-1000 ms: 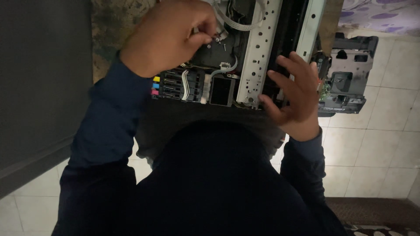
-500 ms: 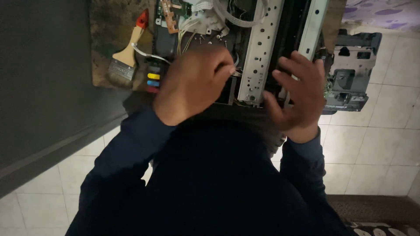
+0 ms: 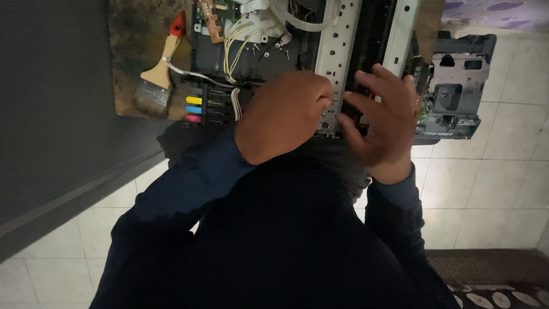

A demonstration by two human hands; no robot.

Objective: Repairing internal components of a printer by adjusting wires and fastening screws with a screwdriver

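An opened printer lies in front of me, with a perforated metal rail (image 3: 337,51), white cables (image 3: 240,40) and yellow, blue and pink ink cartridges (image 3: 194,109) exposed. My left hand (image 3: 283,114) is curled over the printer's near edge, its fingertips pressed against the lower end of the rail; what they pinch is hidden. Just right of the rail, my right hand (image 3: 383,129) grips the printer's black frame, with the fingers spread on top and the thumb at the edge. Both arms are in dark sleeves.
A wooden paintbrush (image 3: 157,74) with a red handle tip lies on a brown mat (image 3: 131,34) to the left. Several loose screws (image 3: 269,51) sit inside the printer. A detached grey printer part (image 3: 457,91) rests on the tiled floor at the right. A dark wall (image 3: 51,114) runs along the left.
My left hand has come down from the printer's upper cables to its near edge beside the rail, uncovering the brush and cartridges. My right hand has stayed on the frame.
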